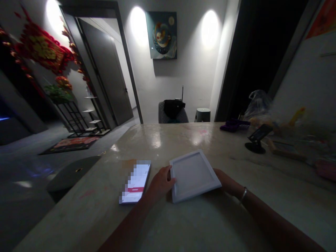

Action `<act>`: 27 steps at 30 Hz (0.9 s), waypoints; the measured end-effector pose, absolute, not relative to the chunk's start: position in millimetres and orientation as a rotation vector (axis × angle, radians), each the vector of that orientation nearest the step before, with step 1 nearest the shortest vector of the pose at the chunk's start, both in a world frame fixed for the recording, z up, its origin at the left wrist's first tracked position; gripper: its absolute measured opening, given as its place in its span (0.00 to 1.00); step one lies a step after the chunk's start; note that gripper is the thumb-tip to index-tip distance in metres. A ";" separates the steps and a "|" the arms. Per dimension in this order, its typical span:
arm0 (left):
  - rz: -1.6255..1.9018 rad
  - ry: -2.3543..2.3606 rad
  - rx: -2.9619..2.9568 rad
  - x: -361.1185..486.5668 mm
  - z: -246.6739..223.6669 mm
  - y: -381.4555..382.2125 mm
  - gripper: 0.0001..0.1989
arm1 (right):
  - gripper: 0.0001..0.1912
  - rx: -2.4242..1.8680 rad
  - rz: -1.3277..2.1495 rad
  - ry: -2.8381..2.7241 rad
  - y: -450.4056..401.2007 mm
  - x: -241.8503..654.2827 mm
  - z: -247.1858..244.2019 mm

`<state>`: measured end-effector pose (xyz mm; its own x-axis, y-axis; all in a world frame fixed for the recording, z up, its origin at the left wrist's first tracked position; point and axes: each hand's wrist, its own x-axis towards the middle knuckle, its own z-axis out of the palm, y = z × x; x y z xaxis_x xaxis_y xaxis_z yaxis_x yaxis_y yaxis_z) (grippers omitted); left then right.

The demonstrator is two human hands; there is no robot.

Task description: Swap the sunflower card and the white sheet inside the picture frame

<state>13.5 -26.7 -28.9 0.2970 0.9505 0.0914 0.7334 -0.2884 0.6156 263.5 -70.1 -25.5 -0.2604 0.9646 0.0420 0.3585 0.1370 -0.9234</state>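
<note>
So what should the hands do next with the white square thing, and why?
I'd guess a gentle lift straight up is a good small move. The white square frame has the left hand at one edge and the right hand at the opposite edge, so both can share the grip. The phone lies close beside the left hand, so sliding that way might bump it.

We can read no text anywhere here. The smartphone (135, 182) lying on the near part of the bench (162, 140) shows a lit screen with a red band, but its content is pixelated. The gold marks on the red hanging decoration (43, 52) at far left are too blurred and small for us to make out.
</note>
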 end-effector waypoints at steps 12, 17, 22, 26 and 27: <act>0.686 1.488 2.107 7.6 -35.0 -23.2 0.22 | 0.16 -1.699 0.525 -1.805 -56.4 271.5 -37.1; 0.799 1.507 2.030 11.7 -22.1 -25.5 0.19 | 0.17 -1.705 0.474 -1.700 -57.6 269.6 -34.4; 0.961 1.116 1.675 15.3 -8.2 -27.2 0.27 | 0.26 -1.277 1.038 -1.515 -67.5 264.6 -21.8; 0.964 0.845 1.487 16.2 -4.2 -30.7 0.30 | 0.29 -0.917 1.269 -1.442 -75.4 261.9 -12.2; 0.963 0.825 1.476 16.6 -4.0 -31.5 0.30 | 0.30 -0.881 1.289 -1.427 -75.7 261.5 -11.6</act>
<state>16.6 -31.5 -4.0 0.4202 0.8997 0.1184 -0.0213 -0.1207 0.9925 261.5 -75.7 -11.6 -0.2544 0.9480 0.1915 -0.0948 0.1726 -0.9804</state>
